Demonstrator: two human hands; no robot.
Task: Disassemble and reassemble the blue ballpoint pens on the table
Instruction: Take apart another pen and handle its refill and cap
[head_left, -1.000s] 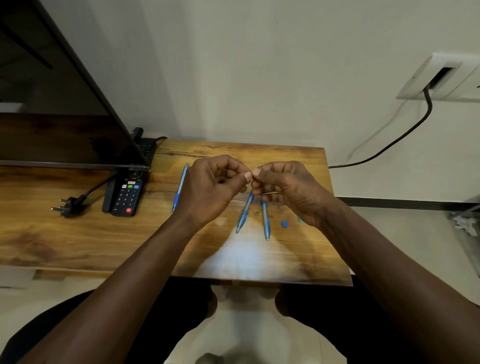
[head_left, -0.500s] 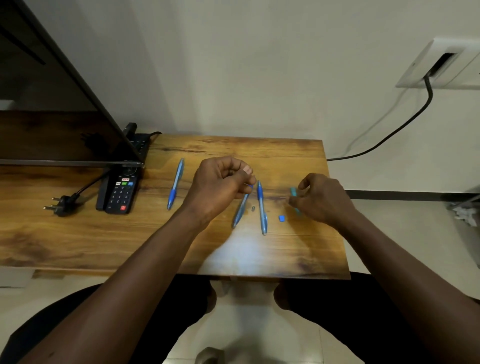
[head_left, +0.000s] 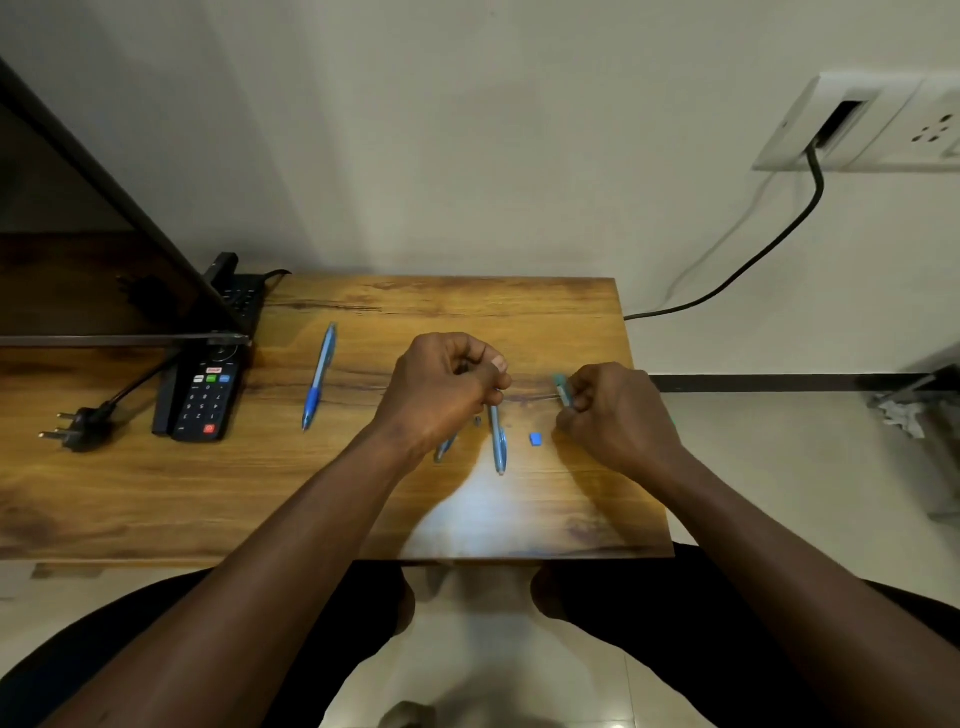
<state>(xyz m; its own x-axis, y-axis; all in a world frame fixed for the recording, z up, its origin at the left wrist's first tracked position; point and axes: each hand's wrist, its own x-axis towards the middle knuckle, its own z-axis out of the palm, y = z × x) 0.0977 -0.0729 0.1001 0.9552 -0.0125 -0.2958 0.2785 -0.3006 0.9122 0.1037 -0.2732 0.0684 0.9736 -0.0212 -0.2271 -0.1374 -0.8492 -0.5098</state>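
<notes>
Disassembly seems under way: the right hand (head_left: 618, 415) is pinching a pale-blue pen piece (head_left: 561, 388) over the table (head_left: 156, 493)'s right end. The left hand (head_left: 441, 389), apart from it, is curling above a loose barrel (head_left: 498, 439) (whether it grips anything, I cannot tell). The next move is probably calling for a careful set-down — beside the small blue cap (head_left: 536, 439).

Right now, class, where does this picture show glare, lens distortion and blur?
Head view: a pale glare patch on the table near its front edge; the wide lens tilts the socket and splays the table's sides; the pen part in the right hand looks soft.
</notes>
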